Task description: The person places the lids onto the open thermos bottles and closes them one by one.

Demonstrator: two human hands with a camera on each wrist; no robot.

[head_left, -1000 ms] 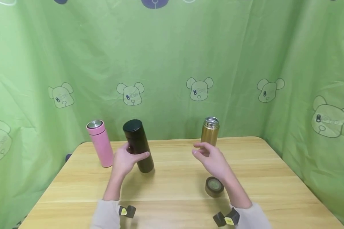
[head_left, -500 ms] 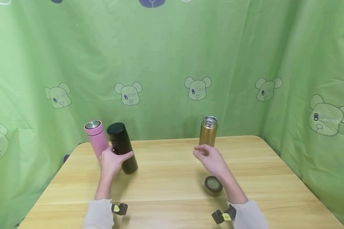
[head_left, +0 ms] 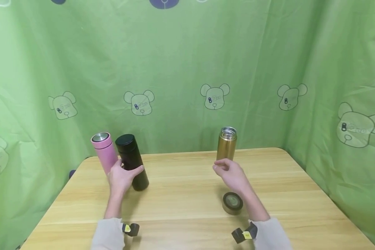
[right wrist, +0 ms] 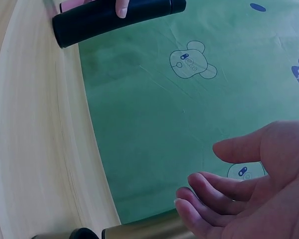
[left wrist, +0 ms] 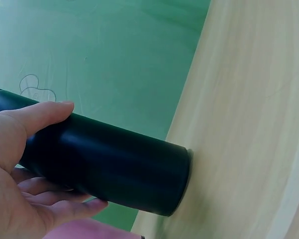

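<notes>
Gripping a smooth, cylindrical black bottle (left wrist: 119,159), the left fingers (left wrist: 79,208) curve.

Green curtain (head_left: 175,59): bear-face prints (head_left: 356,130) with lettering, seemingly "Qee". Yellow wrist tags (head_left: 247,235): marks too small to read.

Bottle (head_left: 106,156) at left on a table (head_left: 181,205), second bottle (head_left: 131,156) just right, third bottle (head_left: 226,147) farther right, lid (head_left: 232,203) before it, curtain (head_left: 175,62) behind.
</notes>
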